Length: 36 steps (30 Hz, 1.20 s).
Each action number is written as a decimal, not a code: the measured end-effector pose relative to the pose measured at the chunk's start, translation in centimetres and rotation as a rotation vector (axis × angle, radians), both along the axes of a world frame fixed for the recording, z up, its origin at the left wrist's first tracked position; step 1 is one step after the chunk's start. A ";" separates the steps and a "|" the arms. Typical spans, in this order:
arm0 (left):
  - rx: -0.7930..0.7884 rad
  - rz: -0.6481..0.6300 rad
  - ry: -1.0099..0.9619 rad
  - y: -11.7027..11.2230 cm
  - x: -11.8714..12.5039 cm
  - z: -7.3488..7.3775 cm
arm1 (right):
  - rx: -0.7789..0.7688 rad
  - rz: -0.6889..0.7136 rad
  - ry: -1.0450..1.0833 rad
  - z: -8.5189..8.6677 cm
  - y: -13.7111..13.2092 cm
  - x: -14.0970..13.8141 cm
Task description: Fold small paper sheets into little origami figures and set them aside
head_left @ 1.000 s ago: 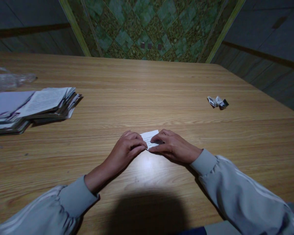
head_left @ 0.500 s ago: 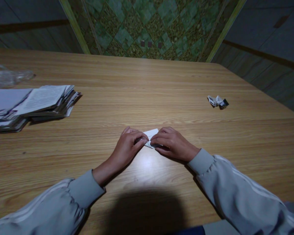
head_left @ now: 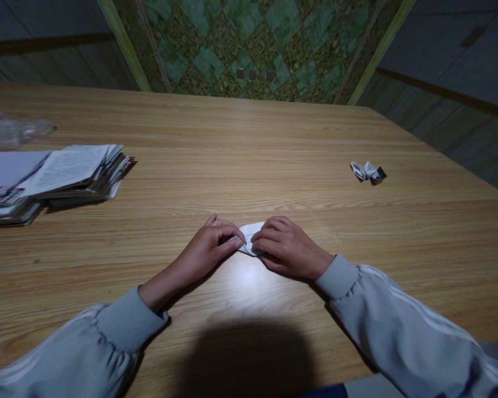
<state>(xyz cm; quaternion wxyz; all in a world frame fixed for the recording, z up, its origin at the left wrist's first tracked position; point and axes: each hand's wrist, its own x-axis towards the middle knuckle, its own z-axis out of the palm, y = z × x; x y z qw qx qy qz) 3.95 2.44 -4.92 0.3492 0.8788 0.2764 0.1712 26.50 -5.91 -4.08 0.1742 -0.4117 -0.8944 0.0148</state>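
Observation:
A small piece of folded white paper (head_left: 251,231) lies on the wooden table, between my two hands. My left hand (head_left: 213,241) pinches its left edge between thumb and fingers. On the other side, my right hand (head_left: 288,246) is closed over the paper's right part, with the fingertips pressed on it. Both hands hide parts of the paper, so its full shape cannot be made out. Faint printed marks show on its surface.
Two uneven stacks of paper sheets (head_left: 72,171) stand on the table (head_left: 232,149) at the left. Behind them lies a clear plastic bag (head_left: 16,132). Small folded paper pieces (head_left: 368,172) sit at the right. A green patterned wall (head_left: 249,44) rises beyond the far edge.
My left hand has shifted slightly left and its fingertips are farther from the right hand's. More of the paper shows between them, and it has turned a little.

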 end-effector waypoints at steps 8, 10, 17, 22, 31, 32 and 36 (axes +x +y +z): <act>0.081 -0.075 0.029 0.0 0.3 0.2 | 0.012 0.070 0.108 -0.4 0.3 0.3; 0.100 -0.071 0.031 -0.1 0.5 0.1 | -0.043 0.057 0.199 -0.6 0.4 0.3; 0.191 0.025 0.019 -0.5 0.7 -0.3 | -0.228 0.034 0.293 -0.1 0.3 1.0; 0.260 0.049 -0.008 -0.8 0.7 -0.3 | -0.256 0.112 0.280 0.3 0.0 1.2; 0.268 0.003 -0.043 -0.6 0.5 -0.5 | -0.240 0.087 0.292 0.0 -0.1 0.7; 0.267 0.003 -0.045 -0.6 0.5 -0.5 | -0.235 0.085 0.292 0.0 -0.1 0.7; 0.277 0.008 -0.030 -0.7 0.6 -0.4 | -0.193 0.091 0.275 -0.2 -0.1 0.6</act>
